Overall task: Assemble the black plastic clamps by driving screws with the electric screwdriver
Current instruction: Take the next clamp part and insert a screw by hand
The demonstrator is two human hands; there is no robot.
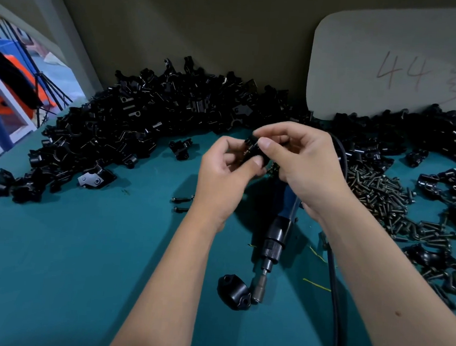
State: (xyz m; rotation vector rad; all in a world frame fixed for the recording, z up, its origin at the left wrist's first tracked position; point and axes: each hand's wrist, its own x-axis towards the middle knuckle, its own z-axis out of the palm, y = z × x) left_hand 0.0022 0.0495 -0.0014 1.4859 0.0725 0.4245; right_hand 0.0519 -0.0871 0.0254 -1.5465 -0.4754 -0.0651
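While both hands work above the teal table (65, 255), a small black plastic clamp (251, 150) sits pinched between them: left hand (221, 172) in a fingertip grip, right hand (304, 162) likewise. Below lies the blue-and-black electric screwdriver (278, 231), its bit touching a black clamp half (235, 292); dark screws (383, 196) heaped right.

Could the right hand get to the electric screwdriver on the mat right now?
Probably yes, once freed. The electric screwdriver lies uncovered directly below the right hand, but that hand and the left hand are both pinching a clamp piece, so it must let go first.
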